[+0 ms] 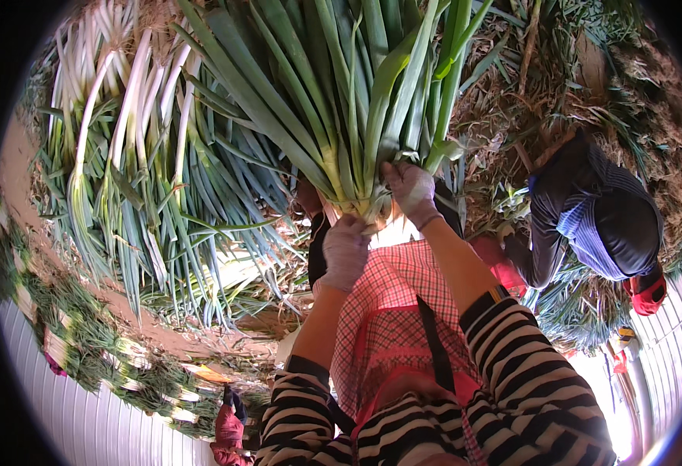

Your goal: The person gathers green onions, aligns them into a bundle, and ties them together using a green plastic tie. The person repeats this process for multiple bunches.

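Note:
A large bunch of long green onions [341,105] stands over my lap, its green leaves fanning towards the top of the view. My left hand [347,250], in a thin pale glove, closes on the lower part of the bunch, near a thin band around the stalks. My right hand [411,189], gloved alike, pinches the bunch's right side, fingertips among the leaf bases. The lower ends of the stalks lie partly hidden behind my hands, above the red checked apron [399,279].
Loose green onions with white stalks [125,116] lie heaped at the left. A person in dark clothes [603,209] bends at the right, beside dry leaf litter [504,128]. Banded bunches [102,349] line the lower left, where another person in red [230,431] is seen.

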The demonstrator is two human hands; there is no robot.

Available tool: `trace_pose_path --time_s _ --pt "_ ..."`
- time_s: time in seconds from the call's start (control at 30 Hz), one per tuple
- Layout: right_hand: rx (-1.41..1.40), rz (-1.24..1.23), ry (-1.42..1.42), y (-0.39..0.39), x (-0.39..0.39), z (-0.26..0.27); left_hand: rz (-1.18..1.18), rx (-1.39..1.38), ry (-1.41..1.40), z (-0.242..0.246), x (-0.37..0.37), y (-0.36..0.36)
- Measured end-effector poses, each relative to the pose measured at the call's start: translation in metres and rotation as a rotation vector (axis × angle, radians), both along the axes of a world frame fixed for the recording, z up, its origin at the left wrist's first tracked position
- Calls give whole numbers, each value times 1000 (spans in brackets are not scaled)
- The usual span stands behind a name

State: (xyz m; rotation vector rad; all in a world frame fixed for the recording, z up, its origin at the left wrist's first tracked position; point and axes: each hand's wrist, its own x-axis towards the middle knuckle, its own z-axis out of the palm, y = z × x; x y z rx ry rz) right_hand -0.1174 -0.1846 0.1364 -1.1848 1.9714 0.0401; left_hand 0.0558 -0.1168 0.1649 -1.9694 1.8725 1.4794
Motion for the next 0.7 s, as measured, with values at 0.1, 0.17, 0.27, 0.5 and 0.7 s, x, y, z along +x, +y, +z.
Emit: trace_pose_path --time_s 0.1,0.17,0.27,0.5,0.7 --pt "-45 35 7 -3 -8 -47 26 223 -198 -28 35 7" --pt "92 -134 -231 -14 -13 -32 208 261 -60 -51 47 14" --pt "118 -188 -452 -16 -27 -15 604 406 304 -67 59 17" --pt "-410 -1243 -1009 63 19 -13 1238 307 1133 -18 0 -19" --pt "-192 -1904 -1360 52 43 22 1187 518 881 33 -16 -29"
